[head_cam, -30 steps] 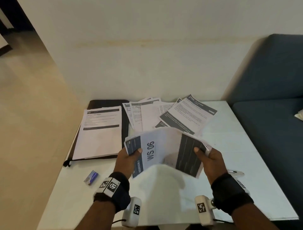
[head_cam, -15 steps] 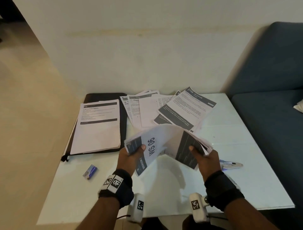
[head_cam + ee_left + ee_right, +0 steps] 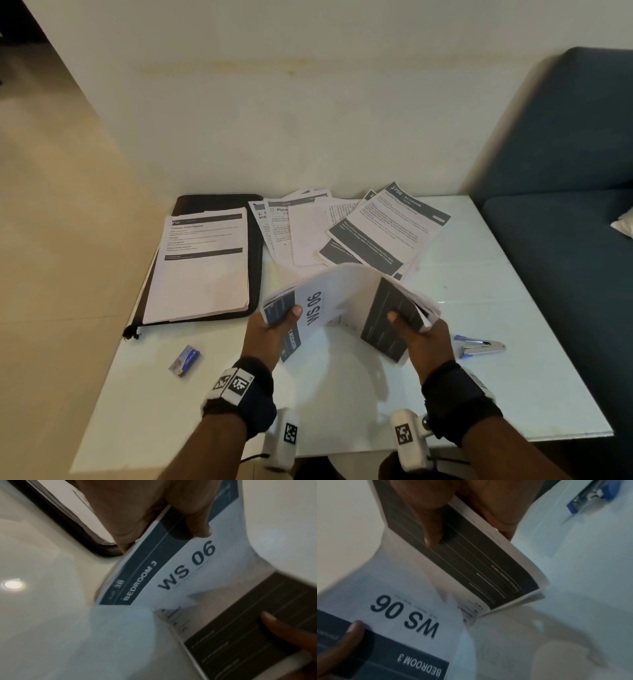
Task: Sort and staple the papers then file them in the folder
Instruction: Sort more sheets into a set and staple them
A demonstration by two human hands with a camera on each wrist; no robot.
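A: Right, both hands are on the stack (image 3: 346, 308) at centre frame, held up off the surface (image 3: 342, 394). The left hand (image 3: 270, 339) pinches the near-left corner, thumb on the dark header beside "WS 06".

B: And the right hand (image 3: 423, 342)?

A: It grips the opposite end, thumb pressed on the black panel and fingers curled beneath. The sheets bow upward between the two grips, which looks like a way to fan the edges and check what belongs together.

B: So it's the sorting step, I'd judge?

A: I'd say so. The loose papers (image 3: 346, 229) lie spread at upper centre, probably so the headings can be read at a glance.

B: Where's the folder (image 3: 255, 246)?

A: Upper left, lying flat with one set (image 3: 202, 267) resting on it, ready for filing. The stapler (image 3: 481, 347) waits just right of the right hand, within easy reach. A small box (image 3: 185, 359) sits lower left.
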